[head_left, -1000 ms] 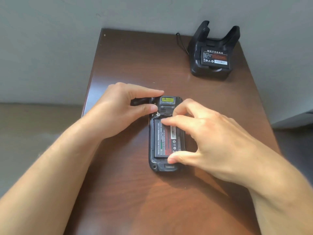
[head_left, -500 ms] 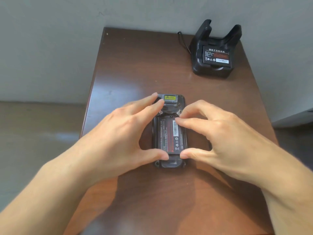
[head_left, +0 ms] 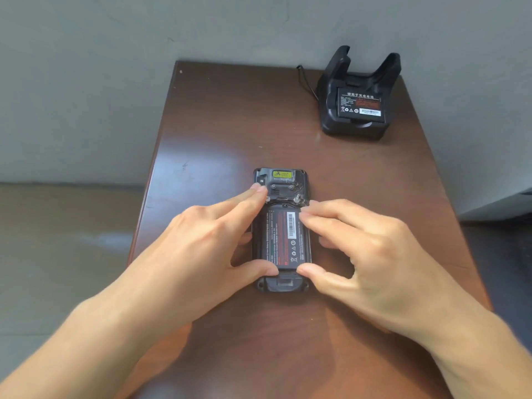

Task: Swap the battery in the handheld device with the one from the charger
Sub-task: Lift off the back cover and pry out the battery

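Observation:
The black handheld device (head_left: 283,175) lies face down in the middle of the brown table (head_left: 230,125), its back cover off. Its battery (head_left: 280,240), black with red print and a barcode, sits in the bay. My left hand (head_left: 198,249) spans the device from the left, fingertips on its upper left part and thumb at the battery's lower edge. My right hand (head_left: 368,254) pinches the battery from the right, fingertips on its upper right edge and thumb at its lower right corner. A second battery (head_left: 361,106) rests in the black charger (head_left: 334,122) at the table's far right.
A thin black cable (head_left: 305,79) runs from the charger's left side toward the grey wall. The table's left edge drops to the floor close beside my left wrist. Bare wood lies between the device and the charger.
My left hand left the device's upper left corner and now spans it with the thumb at the battery's lower edge. My right hand shifted slightly right. The device now lies straight.

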Available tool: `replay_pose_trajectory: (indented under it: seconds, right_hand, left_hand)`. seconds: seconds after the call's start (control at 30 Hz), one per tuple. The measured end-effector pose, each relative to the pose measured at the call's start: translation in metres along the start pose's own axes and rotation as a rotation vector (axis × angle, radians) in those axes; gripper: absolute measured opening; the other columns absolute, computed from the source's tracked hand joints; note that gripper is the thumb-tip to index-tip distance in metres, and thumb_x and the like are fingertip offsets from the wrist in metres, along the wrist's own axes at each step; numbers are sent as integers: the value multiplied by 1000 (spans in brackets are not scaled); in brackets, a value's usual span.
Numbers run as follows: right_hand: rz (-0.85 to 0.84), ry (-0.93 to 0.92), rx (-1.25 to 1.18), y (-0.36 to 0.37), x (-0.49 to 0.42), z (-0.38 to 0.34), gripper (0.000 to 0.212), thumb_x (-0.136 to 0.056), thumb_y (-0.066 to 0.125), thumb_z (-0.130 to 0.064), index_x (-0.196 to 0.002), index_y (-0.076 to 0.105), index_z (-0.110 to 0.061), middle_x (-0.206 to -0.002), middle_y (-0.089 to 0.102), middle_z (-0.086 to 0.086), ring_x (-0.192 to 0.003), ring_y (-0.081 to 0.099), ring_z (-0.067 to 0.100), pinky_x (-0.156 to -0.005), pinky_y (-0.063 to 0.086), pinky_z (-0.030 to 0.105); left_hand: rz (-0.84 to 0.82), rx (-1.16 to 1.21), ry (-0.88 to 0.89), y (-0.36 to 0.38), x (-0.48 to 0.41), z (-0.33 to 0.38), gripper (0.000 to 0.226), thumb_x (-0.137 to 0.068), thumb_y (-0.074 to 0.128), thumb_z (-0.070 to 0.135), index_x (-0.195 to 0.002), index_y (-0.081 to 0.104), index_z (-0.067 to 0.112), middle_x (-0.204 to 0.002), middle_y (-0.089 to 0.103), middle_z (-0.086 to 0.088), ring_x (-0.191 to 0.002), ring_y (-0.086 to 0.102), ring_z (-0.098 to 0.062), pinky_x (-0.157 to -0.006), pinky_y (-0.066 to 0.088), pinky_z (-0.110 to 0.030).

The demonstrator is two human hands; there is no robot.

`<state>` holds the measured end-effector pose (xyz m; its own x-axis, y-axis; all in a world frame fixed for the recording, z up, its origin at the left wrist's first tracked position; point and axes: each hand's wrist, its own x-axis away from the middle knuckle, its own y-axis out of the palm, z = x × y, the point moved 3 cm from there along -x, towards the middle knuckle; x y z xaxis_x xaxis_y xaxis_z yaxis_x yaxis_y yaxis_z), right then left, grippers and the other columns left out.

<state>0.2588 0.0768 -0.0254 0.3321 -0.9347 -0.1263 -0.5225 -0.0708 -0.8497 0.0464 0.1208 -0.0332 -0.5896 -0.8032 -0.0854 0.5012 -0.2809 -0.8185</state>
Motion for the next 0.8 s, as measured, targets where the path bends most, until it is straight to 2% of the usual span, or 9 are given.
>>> replay_pose_trajectory:
  seconds: [0.17,0.33,0.47,0.67,0.8]
  right_hand:
    - [29,-28,34,4,3,-2,51,-87,72,-35,-130,67,-6,-132,66,5,-119,68,20,-83,64,33]
    - [-21,-56,-24,0,3,6,55,-91,67,-41,-135,64,-8,-138,61,4,-107,72,22,-82,64,33]
    - [-21,-75,5,0,3,4,52,-91,66,-37,-136,63,-10,-139,58,3,-113,69,20,-83,63,32]
    - [26,-121,51,-1,4,2,46,-90,71,-30,-130,67,-10,-132,59,5,-103,70,22,-69,63,30]
    - [68,-150,75,0,1,4,33,-93,70,-22,-124,71,-10,-127,66,5,-92,73,21,-64,63,30]
  left_hand:
    - [91,37,91,1,5,-4,69,-80,67,56,-138,57,21,-143,59,4,-87,76,-5,-75,63,-33]
    - [166,9,167,4,8,-6,51,-81,76,45,-119,73,11,-132,66,-2,-113,69,-14,-81,63,-40]
    - [210,-23,215,5,9,-8,38,-81,79,41,-103,80,10,-122,72,-4,-113,69,-19,-81,63,-39]
    - [209,-17,258,5,8,-8,31,-84,78,38,-100,80,11,-118,74,0,-112,70,-19,-81,63,-37]
    - [138,21,242,1,4,-12,37,-83,77,41,-108,78,14,-122,71,3,-115,68,-14,-84,61,-35]
